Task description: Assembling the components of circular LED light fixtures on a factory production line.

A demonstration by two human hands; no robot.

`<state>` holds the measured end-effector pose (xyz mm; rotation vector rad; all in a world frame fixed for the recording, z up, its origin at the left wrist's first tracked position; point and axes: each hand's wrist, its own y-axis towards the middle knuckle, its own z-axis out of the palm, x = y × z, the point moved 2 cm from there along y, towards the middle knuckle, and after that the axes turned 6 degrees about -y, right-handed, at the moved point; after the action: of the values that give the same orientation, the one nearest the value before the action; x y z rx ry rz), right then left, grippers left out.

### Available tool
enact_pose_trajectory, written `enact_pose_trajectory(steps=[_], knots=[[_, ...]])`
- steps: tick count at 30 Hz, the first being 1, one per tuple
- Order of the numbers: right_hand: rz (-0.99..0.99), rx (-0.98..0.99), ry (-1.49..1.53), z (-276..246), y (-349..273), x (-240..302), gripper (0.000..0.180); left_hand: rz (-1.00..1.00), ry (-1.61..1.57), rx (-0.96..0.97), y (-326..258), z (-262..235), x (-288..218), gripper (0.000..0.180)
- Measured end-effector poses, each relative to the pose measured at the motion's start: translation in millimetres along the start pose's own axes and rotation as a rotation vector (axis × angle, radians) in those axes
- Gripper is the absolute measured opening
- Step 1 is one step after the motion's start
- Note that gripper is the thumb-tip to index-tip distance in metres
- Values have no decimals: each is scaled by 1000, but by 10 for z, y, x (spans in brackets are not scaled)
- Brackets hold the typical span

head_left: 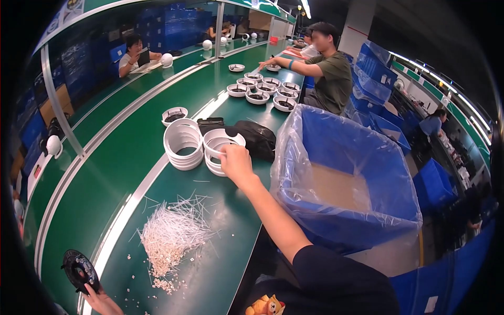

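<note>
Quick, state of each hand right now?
Left hand: holding a black round part.
Right hand: closed on the rim of a white ring.

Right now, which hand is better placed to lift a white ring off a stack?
Your right hand, most likely: its fingers are at the right stack's top white ring, while your left hand is at the lower left, holding a black disc.

Two white ring stacks (184,137), one held black disc (77,261), one strip heap (170,236).

Co-worker (336,79) in olive shirt; blue crates (374,68) stacked behind; 1 pale pillar (358,23).
</note>
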<state>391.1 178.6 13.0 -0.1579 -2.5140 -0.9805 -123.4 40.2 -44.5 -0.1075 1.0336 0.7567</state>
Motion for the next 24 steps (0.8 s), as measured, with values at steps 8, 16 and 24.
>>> enact_pose_trajectory(steps=[8, 16, 24], knots=[[-667, 57, 508, -737, -1148, 1026, 22, -23, -17, -8, 109, -323, -90, 38], [-895, 857, 836, -561, -2285, 923, 28, -66, -47, 100, -87, -21, -139, 35], [-909, 960, 553, -759, -1920, 1285, 83, -99, -30, 103, -298, 249, -237, 37]])
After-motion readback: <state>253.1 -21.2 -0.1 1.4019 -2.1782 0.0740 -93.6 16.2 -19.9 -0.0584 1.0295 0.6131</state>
